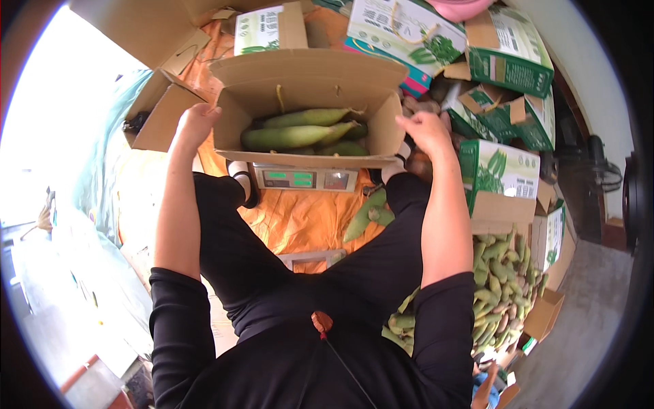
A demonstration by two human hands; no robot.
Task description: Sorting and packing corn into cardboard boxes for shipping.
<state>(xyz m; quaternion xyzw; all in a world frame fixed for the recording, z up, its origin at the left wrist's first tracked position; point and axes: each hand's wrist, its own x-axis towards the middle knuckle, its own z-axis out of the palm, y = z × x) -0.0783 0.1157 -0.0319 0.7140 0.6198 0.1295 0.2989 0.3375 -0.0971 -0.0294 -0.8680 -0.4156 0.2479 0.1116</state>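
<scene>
An open cardboard box with several green corn ears inside rests on a digital scale. My left hand grips the box's left side wall. At the right end of the box, my right hand is curled and touching or very close to the wall. Both arms reach forward over my black-clad legs.
Orange sheet covers the floor, with two loose corn ears beside the scale. A pile of corn lies at the right. Green and white printed cartons are stacked behind and to the right. An open flap box sits left.
</scene>
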